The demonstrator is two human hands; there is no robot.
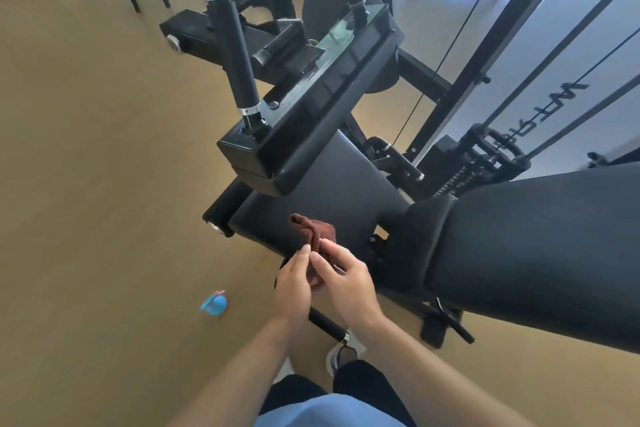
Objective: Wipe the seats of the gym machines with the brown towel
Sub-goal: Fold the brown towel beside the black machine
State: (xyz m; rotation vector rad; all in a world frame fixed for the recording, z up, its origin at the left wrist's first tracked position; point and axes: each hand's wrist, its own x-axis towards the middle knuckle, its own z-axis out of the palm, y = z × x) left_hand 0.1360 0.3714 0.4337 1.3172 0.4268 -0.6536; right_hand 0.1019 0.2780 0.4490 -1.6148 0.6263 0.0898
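Observation:
A small brown towel (313, 230), bunched and folded, is held between both hands just above the near edge of the black padded seat (332, 191) of a gym machine. My left hand (294, 282) grips the towel's lower part from the left. My right hand (346, 279) pinches it from the right, fingers curled toward the left hand. The towel's upper end sticks up past my fingertips. The black backrest pad (540, 250) stretches off to the right of the seat.
A black arm pad with two upright handles (239, 55) overhangs the seat's far side. The weight stack frame and cables (485, 149) stand to the right. A blue and pink object (214, 303) lies on the tan floor at left. More benches stand farther back.

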